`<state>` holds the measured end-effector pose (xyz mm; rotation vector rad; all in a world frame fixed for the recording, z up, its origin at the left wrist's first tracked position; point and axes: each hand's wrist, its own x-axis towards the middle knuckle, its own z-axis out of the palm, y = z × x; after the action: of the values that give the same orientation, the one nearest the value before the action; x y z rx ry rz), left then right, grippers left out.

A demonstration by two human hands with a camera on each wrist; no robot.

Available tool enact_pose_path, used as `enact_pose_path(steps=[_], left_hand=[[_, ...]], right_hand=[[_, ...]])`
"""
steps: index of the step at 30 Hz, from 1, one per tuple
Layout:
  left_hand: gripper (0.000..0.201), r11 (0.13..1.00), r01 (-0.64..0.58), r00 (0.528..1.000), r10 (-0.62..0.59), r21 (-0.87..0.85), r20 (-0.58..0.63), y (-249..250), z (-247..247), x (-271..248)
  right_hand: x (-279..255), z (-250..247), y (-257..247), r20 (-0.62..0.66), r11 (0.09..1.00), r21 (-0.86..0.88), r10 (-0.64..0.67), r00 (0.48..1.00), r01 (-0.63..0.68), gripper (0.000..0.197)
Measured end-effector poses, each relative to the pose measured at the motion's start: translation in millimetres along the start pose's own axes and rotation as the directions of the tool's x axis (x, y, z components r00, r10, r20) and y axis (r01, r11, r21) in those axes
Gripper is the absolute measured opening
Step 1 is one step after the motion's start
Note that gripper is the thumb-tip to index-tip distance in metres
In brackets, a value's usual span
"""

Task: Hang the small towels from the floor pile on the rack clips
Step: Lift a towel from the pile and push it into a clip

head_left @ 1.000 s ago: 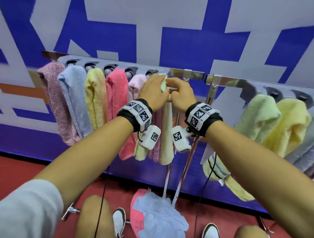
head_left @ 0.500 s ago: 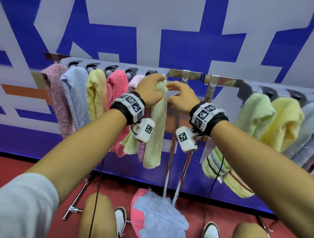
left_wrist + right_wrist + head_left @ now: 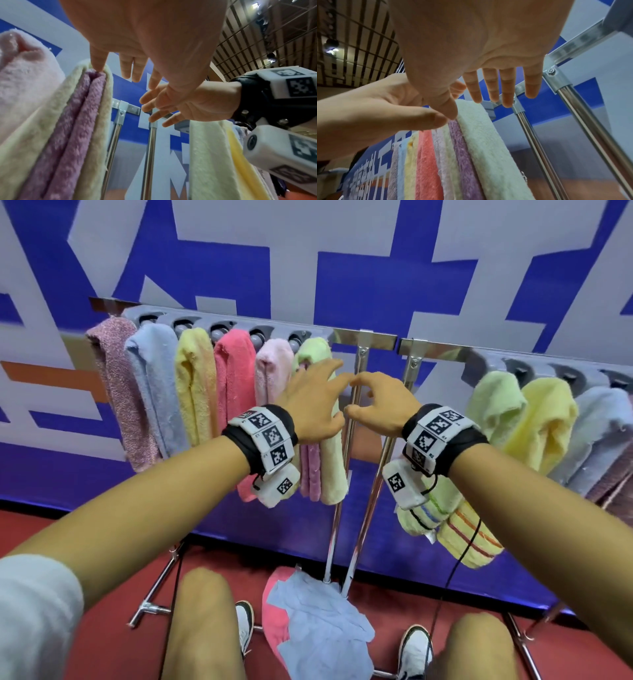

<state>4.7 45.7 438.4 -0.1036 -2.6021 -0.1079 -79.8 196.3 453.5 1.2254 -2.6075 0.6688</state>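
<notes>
A pale green towel [image 3: 330, 467] hangs folded at the right end of the left rack's grey clip bar [image 3: 239, 325], with a purple towel showing inside its fold [image 3: 77, 128]. My left hand [image 3: 318, 392] hovers open in front of it, and one fingertip [image 3: 97, 65] touches the top of the fold. Just to the right, my right hand [image 3: 373, 395] is open with straight fingers [image 3: 496, 86] and holds nothing. On the red floor below lies the pile [image 3: 318, 621], a light blue towel over a pink one.
Several towels fill the left rack: speckled pink, light blue, yellow, coral and pale pink [image 3: 274, 371]. Two chrome uprights [image 3: 346, 474] stand between the racks. The right rack [image 3: 548, 368] holds green, yellow and blue towels. My knees and shoes flank the pile.
Both hands have let go of the pale green towel, which now hangs from the clip bar. They have drawn back and lowered, with the fingers spread open.
</notes>
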Motion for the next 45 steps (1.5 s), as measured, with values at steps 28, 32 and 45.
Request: enact_pose_path(steps=[28, 32, 45], left_hand=[[0.084, 0.995, 0.102, 0.824, -0.078, -0.012, 0.562, 5.9, 180.5, -138.4], [0.084, 0.988, 0.144, 0.793, -0.078, -0.062, 0.604, 7.4, 212.9, -142.7], [0.076, 0.934, 0.343, 0.681, -0.176, -0.098, 0.711, -18.1, 326.7, -180.5]], right_hand=[[-127.6, 150.9, 74.0, 0.435, 0.981, -0.083, 0.193, 0.879, -0.174, 0.079], [-130.0, 181.0, 83.6, 0.508, 0.973, -0.044, 0.216, 0.834, -0.226, 0.075], [-144.6, 300.6, 136.2, 0.664, 0.931, 0.021, 0.260, 0.702, -0.364, 0.057]])
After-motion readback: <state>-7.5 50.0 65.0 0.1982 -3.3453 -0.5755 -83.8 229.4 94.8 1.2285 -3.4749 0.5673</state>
